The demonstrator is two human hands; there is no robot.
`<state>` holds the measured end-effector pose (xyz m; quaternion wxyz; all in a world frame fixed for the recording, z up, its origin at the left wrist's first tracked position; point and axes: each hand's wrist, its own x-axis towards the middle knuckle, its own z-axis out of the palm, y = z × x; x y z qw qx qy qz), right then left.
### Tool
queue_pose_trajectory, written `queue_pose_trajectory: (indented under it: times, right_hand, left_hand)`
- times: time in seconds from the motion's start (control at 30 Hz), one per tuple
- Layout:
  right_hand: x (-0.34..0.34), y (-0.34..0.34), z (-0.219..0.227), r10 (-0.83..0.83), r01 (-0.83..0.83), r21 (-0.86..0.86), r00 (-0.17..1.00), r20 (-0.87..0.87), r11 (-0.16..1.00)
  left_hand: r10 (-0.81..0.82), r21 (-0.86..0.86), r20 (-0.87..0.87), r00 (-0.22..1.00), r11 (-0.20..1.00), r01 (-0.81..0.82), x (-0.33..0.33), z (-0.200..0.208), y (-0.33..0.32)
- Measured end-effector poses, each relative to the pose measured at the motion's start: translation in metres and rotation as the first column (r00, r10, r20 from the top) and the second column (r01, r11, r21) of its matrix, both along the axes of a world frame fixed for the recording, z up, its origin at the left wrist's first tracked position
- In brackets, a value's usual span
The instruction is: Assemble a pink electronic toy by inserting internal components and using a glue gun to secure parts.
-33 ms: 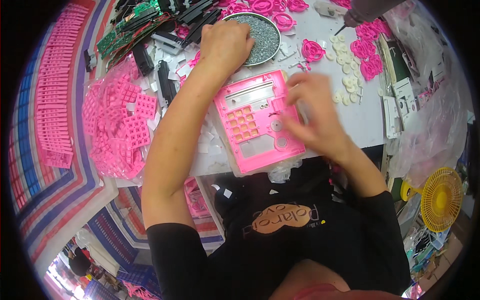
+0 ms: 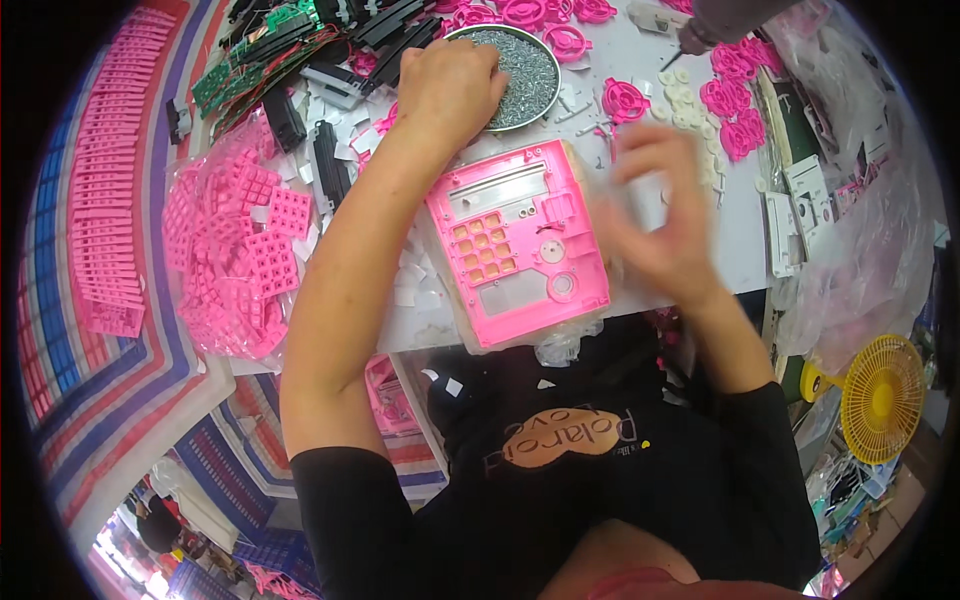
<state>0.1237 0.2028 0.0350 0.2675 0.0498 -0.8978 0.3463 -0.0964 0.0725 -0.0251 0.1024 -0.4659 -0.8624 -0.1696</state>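
Observation:
A pink plastic front panel (image 2: 515,255) with a grid of orange-backed key holes lies flat near the table's front edge, before me. My left hand (image 2: 450,85) reaches over it to a round metal dish of small screws (image 2: 530,60), fingers curled down at the dish's left rim; what they hold is hidden. My right hand (image 2: 660,220) is blurred, raised just right of the panel with fingers spread, nothing visible in it.
A clear bag of pink keypad grids (image 2: 240,260) lies at left, with rows of pink strips (image 2: 100,200) beyond it. Green circuit boards (image 2: 260,70) and black parts (image 2: 330,170) sit at the back left, pink rings (image 2: 730,100) and white discs (image 2: 685,95) back right. A yellow fan (image 2: 880,400) stands at lower right.
My right hand has lifted off the panel's right side and moved right, now blurred. The left hand stays at the screw dish.

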Motion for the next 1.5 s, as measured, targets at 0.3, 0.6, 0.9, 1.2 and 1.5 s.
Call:
queue_pose_trajectory:
  times: [0.3, 0.6, 0.9, 1.2, 1.5]
  right_hand:
    - [-0.113, 0.054, 0.110, 0.355, -0.233, -0.699, 0.934, 0.031, 0.676]
    - [-0.042, -0.011, 0.044, 0.477, -0.470, -0.771, 0.843, -0.249, 0.429]
    - [-0.010, -0.032, 0.037, 0.428, -0.425, -0.684, 0.886, -0.180, 0.593]
    - [-0.003, -0.032, -0.002, 0.368, -0.352, -0.738, 0.918, -0.150, 0.576]
    - [0.002, -0.032, -0.025, 0.432, -0.383, -0.392, 0.901, 0.042, 0.837]
  left_hand:
    - [-0.195, 0.132, 0.088, 0.977, 0.974, 0.182, 0.054, 0.049, -0.014]
    - [-0.234, 0.379, 0.469, 0.852, 0.924, 0.045, 0.156, 0.039, -0.077]
    - [-0.239, 0.491, 0.505, 0.830, 0.870, -0.048, 0.165, 0.035, -0.075]
    - [-0.103, 0.264, 0.272, 0.957, 0.964, 0.028, 0.163, 0.041, -0.076]
    - [-0.110, 0.163, 0.193, 0.975, 0.983, 0.079, 0.161, 0.023, -0.079]
